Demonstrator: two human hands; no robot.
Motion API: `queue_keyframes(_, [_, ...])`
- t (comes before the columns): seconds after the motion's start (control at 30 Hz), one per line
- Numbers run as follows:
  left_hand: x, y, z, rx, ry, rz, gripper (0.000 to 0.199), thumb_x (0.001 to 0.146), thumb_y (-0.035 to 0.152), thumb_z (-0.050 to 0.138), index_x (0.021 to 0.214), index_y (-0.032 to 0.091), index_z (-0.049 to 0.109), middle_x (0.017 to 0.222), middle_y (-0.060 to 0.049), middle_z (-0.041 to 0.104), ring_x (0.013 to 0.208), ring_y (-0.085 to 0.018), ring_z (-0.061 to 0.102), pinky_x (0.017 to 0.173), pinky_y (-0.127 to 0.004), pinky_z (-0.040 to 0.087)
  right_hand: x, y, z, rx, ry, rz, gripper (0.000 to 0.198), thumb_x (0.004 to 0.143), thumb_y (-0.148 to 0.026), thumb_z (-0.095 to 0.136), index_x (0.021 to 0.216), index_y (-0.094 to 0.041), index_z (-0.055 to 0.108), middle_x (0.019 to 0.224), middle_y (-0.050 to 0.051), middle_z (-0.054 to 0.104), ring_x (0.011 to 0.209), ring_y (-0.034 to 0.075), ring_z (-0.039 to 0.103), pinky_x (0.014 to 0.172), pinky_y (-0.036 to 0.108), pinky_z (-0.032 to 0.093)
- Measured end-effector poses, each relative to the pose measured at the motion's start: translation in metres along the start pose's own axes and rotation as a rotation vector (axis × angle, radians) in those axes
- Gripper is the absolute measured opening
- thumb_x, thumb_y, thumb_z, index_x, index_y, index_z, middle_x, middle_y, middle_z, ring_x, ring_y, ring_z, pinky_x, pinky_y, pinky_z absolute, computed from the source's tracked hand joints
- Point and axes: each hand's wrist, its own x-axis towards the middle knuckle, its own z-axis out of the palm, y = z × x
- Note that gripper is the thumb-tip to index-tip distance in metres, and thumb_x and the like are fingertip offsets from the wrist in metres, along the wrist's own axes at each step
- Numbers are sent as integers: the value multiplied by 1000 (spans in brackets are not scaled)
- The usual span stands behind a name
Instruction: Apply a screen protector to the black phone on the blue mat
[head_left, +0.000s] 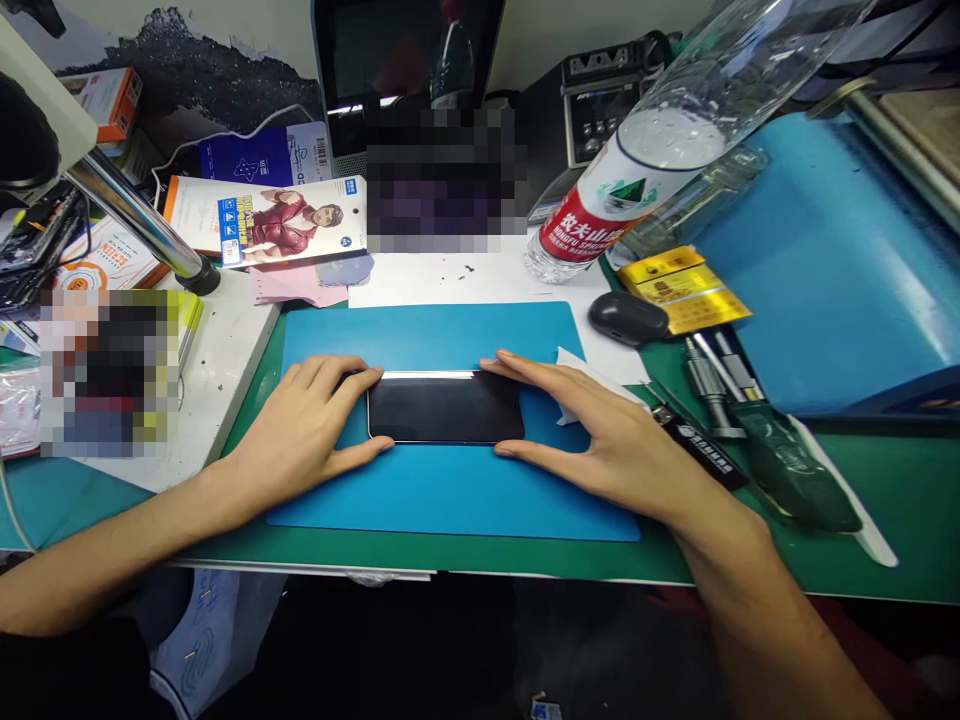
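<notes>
A smartphone [445,408] with a dark screen lies lengthwise across the blue mat [450,490]. My left hand [307,425] grips its left end, thumb at the near edge and fingers at the far edge. At the other end, my right hand [600,425] holds the phone the same way, thumb near and fingertips far. Light glints along the far edge of the phone. Part of a white tissue [574,370] shows behind my right hand, and the hand hides the rest of it.
Right of the mat are a black mouse [628,318], a yellow packet [684,290], several tools and a dark green handle [799,465]. A large water bottle [585,215] stands behind. On the left, a lamp post [142,215] rises beside boxes [270,222].
</notes>
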Motion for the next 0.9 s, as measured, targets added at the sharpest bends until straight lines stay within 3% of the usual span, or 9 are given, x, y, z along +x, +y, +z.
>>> queue_keyframes(0.3, [0,0,2,-12,-6,-13,62,105,57,64,146,11,54,140,-19,64,125,-37,61,100,-50,54,-1,1,0,-6,8,-18,80,100,-57,68,169,-46,29,162,0,59,147,33,60,123,63,51])
queue_keyframes(0.63, [0,1,1,-15,-7,-21,63,104,58,65,145,11,54,140,-19,64,125,-37,62,100,-51,54,1,-2,-1,-4,0,7,77,100,-59,67,168,-47,32,162,-2,60,145,32,61,116,59,59])
queue_keyframes(0.9, [0,1,1,-15,-9,-23,63,104,58,64,145,12,53,141,-19,64,126,-37,61,101,-51,55,0,0,-1,-9,-6,16,78,100,-60,67,168,-48,30,163,-2,59,147,32,59,116,60,58])
